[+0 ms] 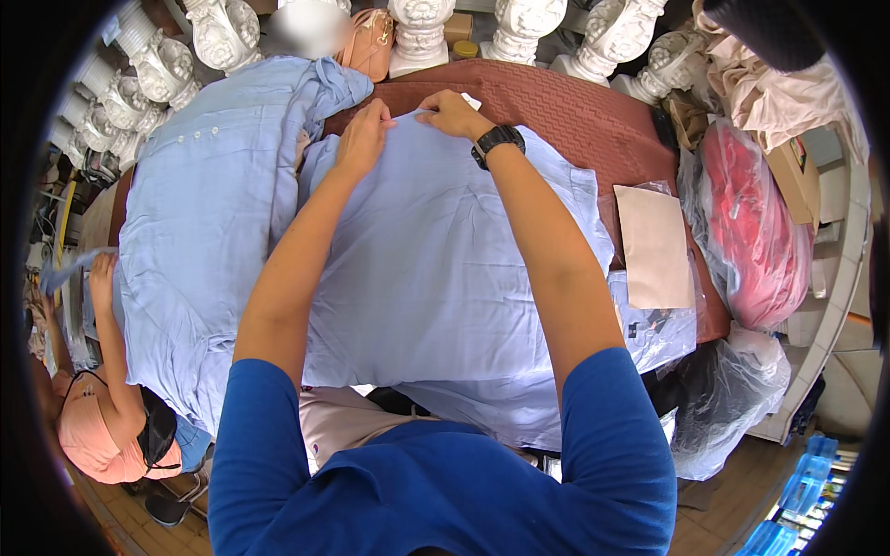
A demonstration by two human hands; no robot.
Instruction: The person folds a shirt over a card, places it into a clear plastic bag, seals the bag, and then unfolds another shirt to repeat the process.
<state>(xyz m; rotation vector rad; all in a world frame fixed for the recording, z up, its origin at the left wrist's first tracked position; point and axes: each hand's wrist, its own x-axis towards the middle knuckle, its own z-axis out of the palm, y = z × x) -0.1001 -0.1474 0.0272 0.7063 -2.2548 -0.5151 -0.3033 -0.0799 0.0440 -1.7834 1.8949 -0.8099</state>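
A light blue shirt [426, 269] lies spread in front of me, its near part hanging over the table's front edge. At its far edge my left hand [364, 137] is closed, thumb and fingertips pinching the cloth. A short way to the right, my right hand [452, 115], below a black wristwatch [498, 145], pinches the same far edge. A small white tag or scrap [472, 101] shows beside the right fingers. Left of my arm lies a pile of light blue shirts [199, 213], with a row of white buttons on the top one.
A brown textured cloth [556, 111] covers the table. At right are a beige card [654, 246], a bagged blue shirt [663, 320], red goods in clear plastic [749, 222] and another plastic bag [728, 398]. White carved balusters [524, 32] line the back. A person in orange [97, 431] works at left.
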